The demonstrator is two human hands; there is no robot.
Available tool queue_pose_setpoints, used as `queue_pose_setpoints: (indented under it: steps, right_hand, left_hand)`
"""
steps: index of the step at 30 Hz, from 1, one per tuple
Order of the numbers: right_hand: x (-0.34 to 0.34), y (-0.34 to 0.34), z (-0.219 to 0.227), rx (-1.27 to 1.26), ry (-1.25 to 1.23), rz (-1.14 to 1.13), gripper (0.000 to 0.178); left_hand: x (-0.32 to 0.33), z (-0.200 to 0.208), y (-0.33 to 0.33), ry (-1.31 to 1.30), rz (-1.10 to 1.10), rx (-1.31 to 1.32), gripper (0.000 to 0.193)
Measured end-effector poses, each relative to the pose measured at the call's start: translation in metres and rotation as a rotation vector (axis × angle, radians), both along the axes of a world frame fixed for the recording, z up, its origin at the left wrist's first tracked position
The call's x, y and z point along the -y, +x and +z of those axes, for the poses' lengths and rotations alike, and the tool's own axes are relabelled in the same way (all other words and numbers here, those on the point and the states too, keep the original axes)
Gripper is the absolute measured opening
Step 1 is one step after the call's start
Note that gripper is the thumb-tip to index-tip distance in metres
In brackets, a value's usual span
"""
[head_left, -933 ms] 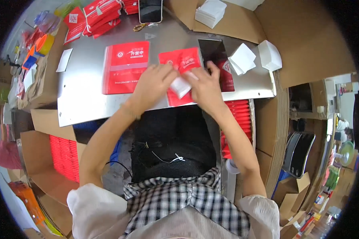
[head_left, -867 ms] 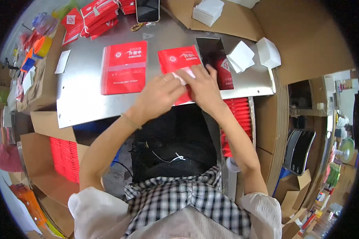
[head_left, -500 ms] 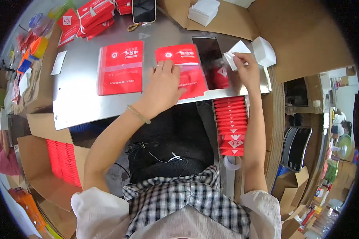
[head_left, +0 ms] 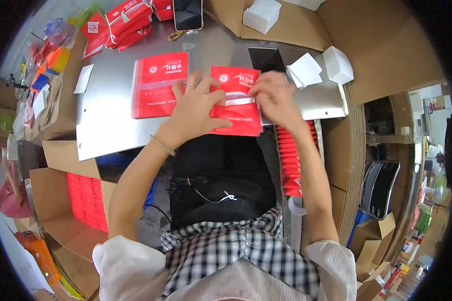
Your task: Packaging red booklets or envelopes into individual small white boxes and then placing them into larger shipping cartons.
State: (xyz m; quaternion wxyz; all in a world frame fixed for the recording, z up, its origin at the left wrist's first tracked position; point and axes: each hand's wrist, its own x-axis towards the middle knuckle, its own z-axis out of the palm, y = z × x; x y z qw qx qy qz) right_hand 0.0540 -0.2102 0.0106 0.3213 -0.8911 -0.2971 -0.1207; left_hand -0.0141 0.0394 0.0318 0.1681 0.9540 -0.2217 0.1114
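A red printed plastic pouch [head_left: 238, 120], with a pale band across its middle, lies near the table's front edge. My left hand [head_left: 196, 108] rests at its left side, fingers spread and bent, the thumb reaching onto the lower part. At the pouch's right edge, beside the pale band, my right hand [head_left: 276, 100] has its fingers drawn together; motion blurs them, and what they pinch is hidden. Left of my hands lies a stack of similar red pouches [head_left: 158, 98]. Loose white cards [head_left: 305, 70] sit just beyond my right hand.
A block of white cards [head_left: 338, 65] stands by a tall cardboard wall [head_left: 381, 50]. At the back are tied red bundles [head_left: 128, 25], a phone [head_left: 188, 15] and another white card stack [head_left: 261, 16]. Boxes of red pouches [head_left: 85, 200] stand below the table.
My right hand has left the white cards and moved left to the pouch's right edge. The pouch now lies straighter and nearer me. My left hand has shifted toward its left edge.
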Motion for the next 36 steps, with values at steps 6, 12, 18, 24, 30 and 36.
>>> queue_pose_setpoints:
  steps: [6,12,18,24,30,36]
  right_hand:
    - [0.042,0.050,-0.004,0.287,-0.235,-0.391,0.021]
    - [0.087,0.045,-0.001,-0.051,0.066,-0.291,0.023]
    - [-0.008,-0.006,0.009,0.538,0.066,-0.144,0.048]
    - [-0.033,-0.033,-0.019,0.263,-0.045,0.305,0.043]
    - [-0.048,-0.030,-0.006,0.081,-0.256,0.037,0.046]
    - [0.044,0.008,0.008,0.314,-0.378,-0.418,0.025]
  left_hand:
    - [0.077,-0.013,0.040,-0.043,0.105,0.301,0.037]
    - [0.042,-0.037,0.002,-0.194,0.145,0.131,0.049]
    - [0.017,-0.016,-0.004,0.133,0.141,0.234,0.031]
    - [0.000,-0.017,0.029,-0.090,0.062,0.082,0.010]
    - [0.015,-0.028,-0.008,-0.003,-0.272,0.257,0.020]
    - [0.017,-0.013,-0.009,-0.156,-0.109,0.119,0.033]
